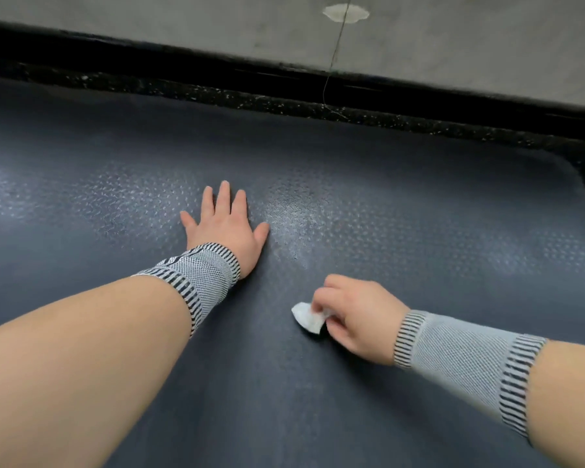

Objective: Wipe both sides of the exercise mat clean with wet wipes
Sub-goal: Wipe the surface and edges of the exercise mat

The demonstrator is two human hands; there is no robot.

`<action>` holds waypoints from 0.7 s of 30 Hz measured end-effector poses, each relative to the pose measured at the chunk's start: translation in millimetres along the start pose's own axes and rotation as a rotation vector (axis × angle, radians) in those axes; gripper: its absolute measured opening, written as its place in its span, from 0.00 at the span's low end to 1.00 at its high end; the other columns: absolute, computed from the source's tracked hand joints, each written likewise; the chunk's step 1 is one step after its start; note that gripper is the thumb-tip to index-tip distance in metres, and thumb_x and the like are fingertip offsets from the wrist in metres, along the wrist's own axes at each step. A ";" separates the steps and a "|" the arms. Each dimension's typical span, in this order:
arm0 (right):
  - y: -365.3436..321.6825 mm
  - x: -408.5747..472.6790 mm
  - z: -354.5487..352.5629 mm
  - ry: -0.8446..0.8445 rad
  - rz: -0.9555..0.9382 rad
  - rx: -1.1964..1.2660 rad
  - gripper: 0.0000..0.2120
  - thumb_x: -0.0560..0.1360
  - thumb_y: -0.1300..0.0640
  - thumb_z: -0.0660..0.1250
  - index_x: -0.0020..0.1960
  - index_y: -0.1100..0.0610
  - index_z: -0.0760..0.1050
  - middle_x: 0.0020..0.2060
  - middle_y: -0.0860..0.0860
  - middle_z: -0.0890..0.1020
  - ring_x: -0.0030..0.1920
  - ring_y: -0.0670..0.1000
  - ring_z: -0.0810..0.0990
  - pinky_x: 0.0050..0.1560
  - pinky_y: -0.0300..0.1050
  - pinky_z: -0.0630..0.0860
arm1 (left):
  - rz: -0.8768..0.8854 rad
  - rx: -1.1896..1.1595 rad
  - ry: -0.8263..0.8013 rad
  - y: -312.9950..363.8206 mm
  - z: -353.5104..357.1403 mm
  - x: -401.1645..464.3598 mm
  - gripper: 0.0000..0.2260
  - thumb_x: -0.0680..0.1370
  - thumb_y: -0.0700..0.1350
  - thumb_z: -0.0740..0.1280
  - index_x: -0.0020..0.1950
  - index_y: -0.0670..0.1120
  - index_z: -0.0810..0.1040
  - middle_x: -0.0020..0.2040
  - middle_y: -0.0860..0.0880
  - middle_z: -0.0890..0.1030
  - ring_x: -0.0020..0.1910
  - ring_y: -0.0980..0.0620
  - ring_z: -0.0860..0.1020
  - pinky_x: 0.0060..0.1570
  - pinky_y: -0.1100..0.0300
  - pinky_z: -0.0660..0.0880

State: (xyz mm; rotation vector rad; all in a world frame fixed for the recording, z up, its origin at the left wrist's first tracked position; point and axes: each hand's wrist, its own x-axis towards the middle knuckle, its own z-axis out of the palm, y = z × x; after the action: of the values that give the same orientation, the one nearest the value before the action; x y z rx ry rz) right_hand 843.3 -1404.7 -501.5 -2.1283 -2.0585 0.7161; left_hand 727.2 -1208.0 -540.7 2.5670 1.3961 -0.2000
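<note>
**Inspector:** Where is the exercise mat (402, 231)?

**Assistant:** Flat on the speckled floor (284, 99), filling most of the view. Its left and near edges are cut off; only the far right corner shows.

**Inspector:** Hands?

**Assistant:** The left hand (225, 228) lies flat on the mat, fingers straight and spread. The right hand (355, 315) pinches a bunched wet wipe (308, 316) against the mat. Its fingertips curl underneath, hidden. A damp sheen lies just right of the left hand.
</note>
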 end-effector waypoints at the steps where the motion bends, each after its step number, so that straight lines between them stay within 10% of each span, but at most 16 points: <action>1: 5.9 6.1 -5.1 0.006 0.015 -0.012 0.10 0.72 0.58 0.61 0.52 0.53 0.74 0.48 0.50 0.74 0.48 0.55 0.76 0.47 0.47 0.72 | -0.009 -0.004 0.012 2.3 1.2 1.1 0.33 0.79 0.64 0.51 0.79 0.50 0.49 0.80 0.50 0.45 0.78 0.46 0.43 0.71 0.34 0.48; 9: 72.9 87.9 -51.4 0.391 0.653 0.001 0.09 0.75 0.58 0.60 0.54 0.53 0.74 0.51 0.54 0.77 0.52 0.56 0.75 0.48 0.43 0.67 | -0.038 -0.011 0.107 7.4 7.0 -4.6 0.32 0.77 0.62 0.50 0.79 0.50 0.51 0.80 0.50 0.49 0.78 0.47 0.45 0.72 0.35 0.46; 15: 29.7 38.2 -17.3 0.184 0.119 0.026 0.09 0.73 0.60 0.62 0.52 0.54 0.76 0.45 0.50 0.74 0.46 0.55 0.76 0.44 0.41 0.65 | -0.045 0.015 0.110 8.6 11.0 -4.3 0.33 0.76 0.63 0.47 0.79 0.50 0.50 0.80 0.50 0.47 0.78 0.47 0.44 0.72 0.35 0.45; 21: 69.7 101.9 -50.2 0.322 0.341 -0.035 0.10 0.74 0.59 0.61 0.55 0.54 0.75 0.49 0.53 0.76 0.52 0.56 0.76 0.51 0.44 0.69 | -0.046 0.033 0.097 10.9 10.9 -5.6 0.34 0.76 0.62 0.45 0.79 0.49 0.49 0.80 0.49 0.46 0.78 0.46 0.43 0.72 0.35 0.45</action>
State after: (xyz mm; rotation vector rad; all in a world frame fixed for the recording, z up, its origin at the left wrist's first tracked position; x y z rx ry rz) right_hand 924.8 -1299.7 -510.6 -2.4524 -1.5794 0.3347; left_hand 733.1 -1221.0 -548.7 2.6048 1.4984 -0.1082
